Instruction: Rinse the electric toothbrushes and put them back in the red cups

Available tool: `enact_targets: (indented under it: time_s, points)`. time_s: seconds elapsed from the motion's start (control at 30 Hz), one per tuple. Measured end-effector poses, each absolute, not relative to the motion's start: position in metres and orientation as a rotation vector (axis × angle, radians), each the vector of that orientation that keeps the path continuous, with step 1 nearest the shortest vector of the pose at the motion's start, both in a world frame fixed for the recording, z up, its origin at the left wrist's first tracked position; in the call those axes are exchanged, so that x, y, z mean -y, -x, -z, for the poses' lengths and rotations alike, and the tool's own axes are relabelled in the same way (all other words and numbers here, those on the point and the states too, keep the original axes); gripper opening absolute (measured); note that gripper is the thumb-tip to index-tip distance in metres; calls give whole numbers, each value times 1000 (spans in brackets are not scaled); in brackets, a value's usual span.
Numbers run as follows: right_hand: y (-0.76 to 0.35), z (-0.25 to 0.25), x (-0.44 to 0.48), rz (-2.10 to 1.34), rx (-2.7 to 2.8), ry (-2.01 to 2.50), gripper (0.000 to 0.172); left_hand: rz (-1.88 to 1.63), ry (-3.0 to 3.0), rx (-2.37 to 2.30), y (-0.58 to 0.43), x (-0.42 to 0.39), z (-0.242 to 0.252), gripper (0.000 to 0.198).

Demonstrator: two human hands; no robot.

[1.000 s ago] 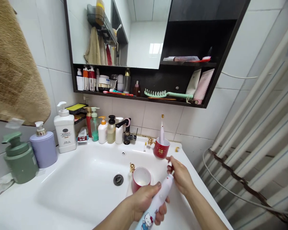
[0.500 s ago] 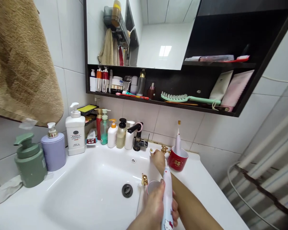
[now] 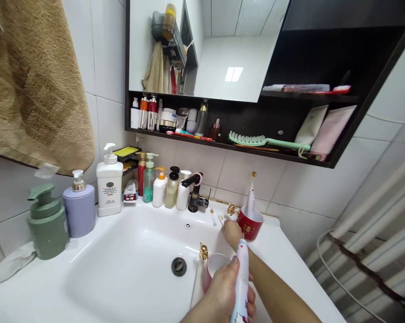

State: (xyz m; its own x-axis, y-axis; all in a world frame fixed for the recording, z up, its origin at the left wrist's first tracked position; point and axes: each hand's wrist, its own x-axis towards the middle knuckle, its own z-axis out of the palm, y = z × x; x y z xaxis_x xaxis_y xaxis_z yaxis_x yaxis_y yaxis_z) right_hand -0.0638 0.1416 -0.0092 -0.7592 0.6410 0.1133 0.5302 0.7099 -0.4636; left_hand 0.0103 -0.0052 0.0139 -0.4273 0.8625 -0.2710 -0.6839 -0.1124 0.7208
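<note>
My left hand (image 3: 224,282) is wrapped around the handle of an electric toothbrush (image 3: 241,280), white and pale blue with a cartoon print. The handle points up and away, its thin shaft bare at the top. Past it, my right hand (image 3: 232,232) is at the sink's back right corner, fingers pinched at a small white toothbrush head (image 3: 221,220); the fingertips are partly hidden. Another toothbrush head (image 3: 213,218) lies just left of it. Beside my right hand a red cup (image 3: 251,226) holds an upright pale electric toothbrush (image 3: 251,199). A second red cup (image 3: 209,273) is partly behind my left hand.
The white sink basin (image 3: 121,269) has a black faucet (image 3: 194,197) at its back. Pump bottles (image 3: 110,188) line the left and back rim. Overhead, a dark mirror cabinet (image 3: 236,150) holds toiletries and a green hairbrush (image 3: 266,141). A brown towel (image 3: 37,89) hangs left.
My right hand has shifted slightly right and back, uncovering two toothbrush heads on the rim. My left hand has moved a little right with the electric toothbrush, showing more of the nearer red cup.
</note>
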Motion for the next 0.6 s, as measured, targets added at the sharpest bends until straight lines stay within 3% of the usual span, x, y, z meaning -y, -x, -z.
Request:
enact_targets:
  time_s: [0.3, 0.6]
  points:
    - [-59, -23, -117, -1741, 1953, 760, 16, -1570, -423, -1081, -26, 8, -2, 54]
    - [-79, -28, -124, -2112, 1320, 660, 22, -1492, -566, -1173, -36, 4, 9, 47]
